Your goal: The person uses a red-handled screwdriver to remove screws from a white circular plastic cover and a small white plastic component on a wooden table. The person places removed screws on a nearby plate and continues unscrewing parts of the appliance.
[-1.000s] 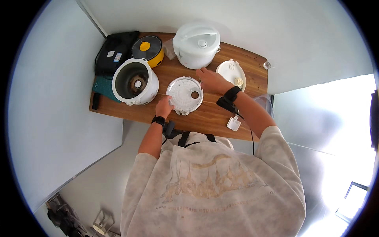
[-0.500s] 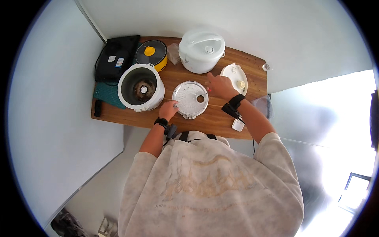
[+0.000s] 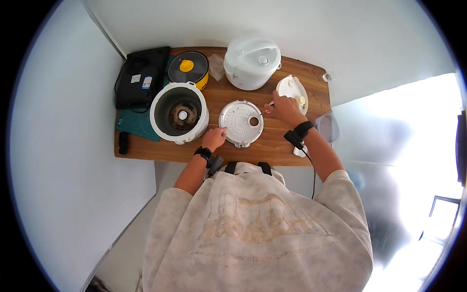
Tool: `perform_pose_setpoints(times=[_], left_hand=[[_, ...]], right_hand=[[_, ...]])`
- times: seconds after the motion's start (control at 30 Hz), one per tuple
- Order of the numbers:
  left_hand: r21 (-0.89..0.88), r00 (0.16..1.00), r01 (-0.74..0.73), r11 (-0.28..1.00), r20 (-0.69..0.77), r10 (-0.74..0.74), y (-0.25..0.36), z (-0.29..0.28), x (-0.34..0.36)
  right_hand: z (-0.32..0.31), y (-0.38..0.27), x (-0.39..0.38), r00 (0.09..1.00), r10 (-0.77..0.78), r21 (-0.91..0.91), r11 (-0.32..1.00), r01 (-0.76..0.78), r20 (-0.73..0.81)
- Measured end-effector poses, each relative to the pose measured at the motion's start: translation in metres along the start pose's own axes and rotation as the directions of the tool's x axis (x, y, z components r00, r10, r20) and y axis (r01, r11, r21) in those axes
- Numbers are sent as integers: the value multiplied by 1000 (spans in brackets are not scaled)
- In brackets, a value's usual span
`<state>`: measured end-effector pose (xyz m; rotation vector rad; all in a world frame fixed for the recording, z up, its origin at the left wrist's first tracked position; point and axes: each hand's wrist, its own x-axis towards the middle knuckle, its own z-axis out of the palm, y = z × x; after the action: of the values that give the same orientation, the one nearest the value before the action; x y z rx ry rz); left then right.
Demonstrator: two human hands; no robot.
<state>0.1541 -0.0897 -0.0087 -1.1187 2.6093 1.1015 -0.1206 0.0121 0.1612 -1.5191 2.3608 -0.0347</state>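
A round white pot lid panel (image 3: pixel 237 121) with a hole near its right side lies flat on the table. My left hand (image 3: pixel 214 138) grips its left rim, fingers bent at the edge. Over the table to its right, my right hand (image 3: pixel 286 109) is closed around a small screwdriver (image 3: pixel 267 111) with a red handle. The thin shaft points left toward the panel's right edge; whether the tip touches is too small to tell. Beyond that hand sits a white round cover (image 3: pixel 291 86) with a cream-coloured knob, partly hidden by my fingers.
Left of the panel stands an open rice cooker body (image 3: pixel 204 117), stained inside. A closed white cooker (image 3: pixel 251 65) is behind, beside a yellow pot (image 3: pixel 201 82) with a glass lid. A black appliance (image 3: pixel 141 80), green mat (image 3: pixel 137 125) and clear container (image 3: pixel 327 127) are near the table's sides.
The whole view has shifted slightly. My right hand has drawn a little to the right with the screwdriver, away from the panel. My left hand keeps its place at the rim.
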Motion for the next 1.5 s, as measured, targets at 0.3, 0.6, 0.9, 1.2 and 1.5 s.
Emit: perform_pose_setpoints(times=[0.3, 0.6, 0.9, 1.2, 1.5], left_hand=[[71, 987, -66, 995, 153, 55, -5, -5, 13], [127, 957, -68, 990, 289, 28, 0, -15, 22], [168, 961, -65, 984, 276, 16, 1, -14, 25], [154, 965, -66, 986, 260, 24, -4, -6, 39], [211, 946, -21, 977, 321, -49, 8, -11, 43]], right_hand=[[26, 3, 8, 983, -178, -57, 983, 176, -40], [27, 14, 7, 815, -455, -29, 878, 478, -360], [14, 5, 1, 994, -47, -107, 994, 36, -97], [31, 15, -4, 900, -280, 125, 933, 337, -335], [6, -9, -8, 995, 49, 38, 998, -46, -85]])
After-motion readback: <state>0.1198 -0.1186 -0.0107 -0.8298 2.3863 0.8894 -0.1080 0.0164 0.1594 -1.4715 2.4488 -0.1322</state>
